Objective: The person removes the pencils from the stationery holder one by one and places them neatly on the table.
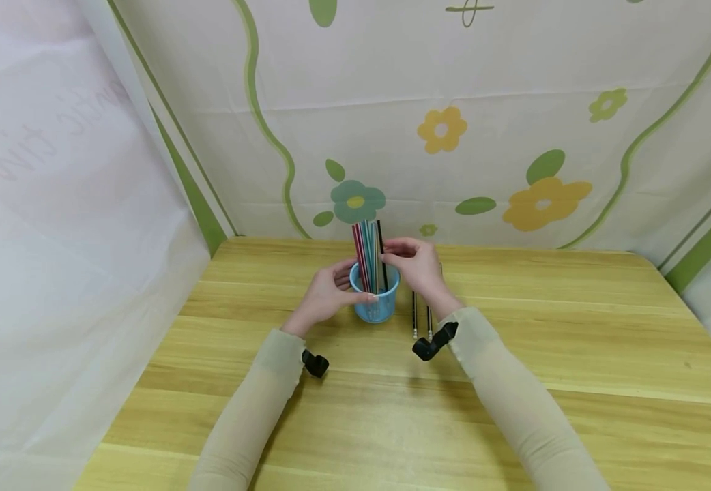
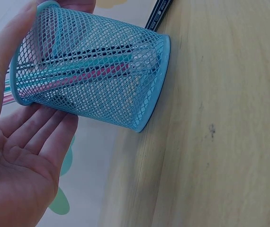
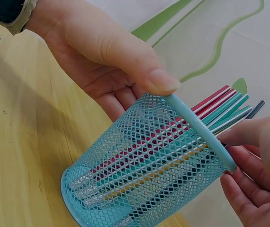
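A light-blue mesh pencil cup (image 1: pixel 375 312) stands upright on the table. My left hand (image 1: pixel 325 294) holds it at the rim, thumb across the near side and fingers around the far left. Inside lean several pencils: red ones (image 3: pixel 206 101), teal ones (image 3: pixel 227 111) and a black pencil (image 1: pixel 382 235) at the right side. My right hand (image 1: pixel 419 269) is at the cup's right rim, thumb and forefinger pinching the black pencil. Through the mesh, pale ends of the pencils show near the cup's bottom in the left wrist view.
Black pencils (image 1: pixel 415 315) lie on the wooden table (image 1: pixel 355 423) just right of the cup, partly hidden under my right hand and wrist. A white cloth (image 1: pixel 355 150) with printed flowers hangs behind the table's far edge, and another pale cloth (image 1: pixel 54 239) at the left.
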`<state>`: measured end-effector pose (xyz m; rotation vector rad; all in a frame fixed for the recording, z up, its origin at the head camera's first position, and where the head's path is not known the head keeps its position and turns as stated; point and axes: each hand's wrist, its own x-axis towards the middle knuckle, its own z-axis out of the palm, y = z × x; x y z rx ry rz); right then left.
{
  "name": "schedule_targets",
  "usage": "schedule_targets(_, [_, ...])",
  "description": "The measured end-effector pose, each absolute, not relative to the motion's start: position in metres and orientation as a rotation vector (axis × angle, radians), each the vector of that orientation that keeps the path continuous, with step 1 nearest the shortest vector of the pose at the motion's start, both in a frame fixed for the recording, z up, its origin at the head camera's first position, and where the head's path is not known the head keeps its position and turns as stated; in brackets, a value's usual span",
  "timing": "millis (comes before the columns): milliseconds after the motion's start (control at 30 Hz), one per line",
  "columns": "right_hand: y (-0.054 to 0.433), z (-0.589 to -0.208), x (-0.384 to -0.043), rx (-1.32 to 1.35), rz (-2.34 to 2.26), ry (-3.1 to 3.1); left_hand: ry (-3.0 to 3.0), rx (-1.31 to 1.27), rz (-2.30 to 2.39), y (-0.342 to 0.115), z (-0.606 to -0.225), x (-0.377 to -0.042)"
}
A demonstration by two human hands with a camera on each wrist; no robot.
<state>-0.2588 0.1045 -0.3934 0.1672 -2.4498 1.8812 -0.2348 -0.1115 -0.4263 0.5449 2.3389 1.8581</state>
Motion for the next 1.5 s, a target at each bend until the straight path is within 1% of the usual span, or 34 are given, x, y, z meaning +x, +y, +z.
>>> schedule_targets(467, [0.106, -0.383, -0.255, 0.156, 1.929, -2.369, 2.353, 0.547, 1.842, -0.112, -0.427, -0.235])
schedule_targets(1100, [0.116, -0.368, -0.251, 0.209, 1.987, -2.259, 2.358, 0.519, 1.832, -0.112, -0.426, -0.234])
schedule_targets(1500, [0.128, -0.354, -0.252, 0.241, 2.07, -1.974, 2.341, 0.516, 1.833, -0.111, -0.423, -0.233])
